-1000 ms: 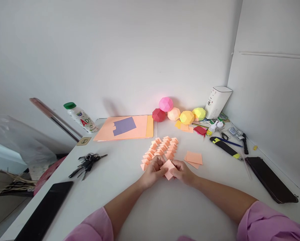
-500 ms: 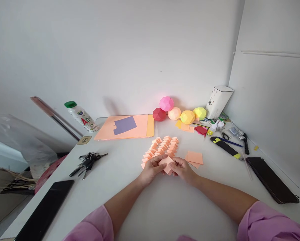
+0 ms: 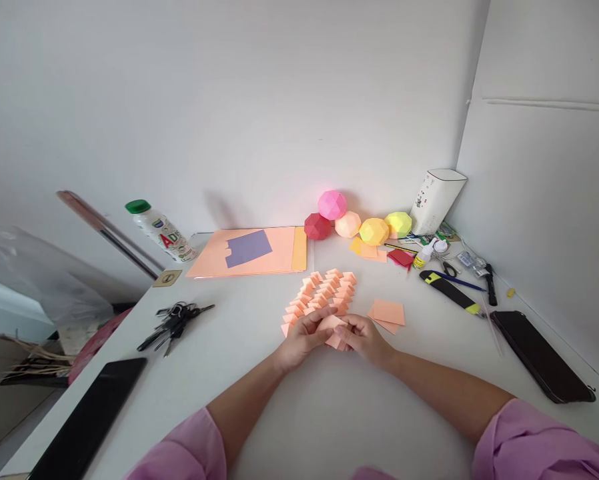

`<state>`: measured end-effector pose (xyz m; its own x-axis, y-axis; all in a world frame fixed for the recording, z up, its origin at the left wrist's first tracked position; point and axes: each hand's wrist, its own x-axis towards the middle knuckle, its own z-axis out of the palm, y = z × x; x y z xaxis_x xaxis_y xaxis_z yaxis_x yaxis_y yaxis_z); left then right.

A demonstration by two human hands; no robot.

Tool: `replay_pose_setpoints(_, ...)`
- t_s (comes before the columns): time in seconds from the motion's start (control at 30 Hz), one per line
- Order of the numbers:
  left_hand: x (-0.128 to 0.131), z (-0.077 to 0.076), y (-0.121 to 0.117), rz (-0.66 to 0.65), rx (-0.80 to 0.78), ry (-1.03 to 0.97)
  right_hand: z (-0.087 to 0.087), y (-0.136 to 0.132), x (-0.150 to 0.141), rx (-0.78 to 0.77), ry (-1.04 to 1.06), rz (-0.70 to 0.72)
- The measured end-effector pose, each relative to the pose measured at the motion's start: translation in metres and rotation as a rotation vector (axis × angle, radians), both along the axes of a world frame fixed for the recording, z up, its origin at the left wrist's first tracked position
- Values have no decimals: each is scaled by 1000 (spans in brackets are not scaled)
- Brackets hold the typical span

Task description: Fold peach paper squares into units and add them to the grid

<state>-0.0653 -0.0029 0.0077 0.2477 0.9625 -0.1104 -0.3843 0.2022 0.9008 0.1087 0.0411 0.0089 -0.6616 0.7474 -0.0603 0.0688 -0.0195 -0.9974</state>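
A small peach paper square [image 3: 333, 324] is pinched between both hands above the white table. My left hand [image 3: 302, 340] grips its left side with thumb and fingers. My right hand [image 3: 367, 339] has its thumb on the paper's right edge; the other fingertips are partly hidden behind it. Just beyond the hands stand rows of folded peach paper pieces [image 3: 324, 291], the nearest partly covered by my fingers. To the right of my right hand lie flat peach paper squares [image 3: 389, 312], one overlapping another.
Faceted paper balls [image 3: 348, 224] sit by the wall. Peach sheets [image 3: 204, 260] bear a purple piece [image 3: 249, 248]. Keys [image 3: 177, 323], a bottle [image 3: 162, 230] and a black tablet-like slab [image 3: 89, 417] are left. A cutter [image 3: 449, 292], glue bottle [image 3: 423, 255] and dark phone-like case [image 3: 542, 357] are right.
The paper square in my hands has tilted and bent slightly, and my right thumb has shifted a little over it. The view has moved slightly; the other things stay in place.
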Motion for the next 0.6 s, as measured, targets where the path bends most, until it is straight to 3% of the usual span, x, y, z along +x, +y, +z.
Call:
replay_pose_setpoints(0.13,1,0,0,2,7,80,5,-1,-1,-15,63,36)
replay_pose_setpoints(0.33,2,0,-1,20,14,103,0,1,0,48,4,-63)
replay_pose_setpoints(0.6,2,4,-2,-3,45,164,3,1,0,39,42,-36)
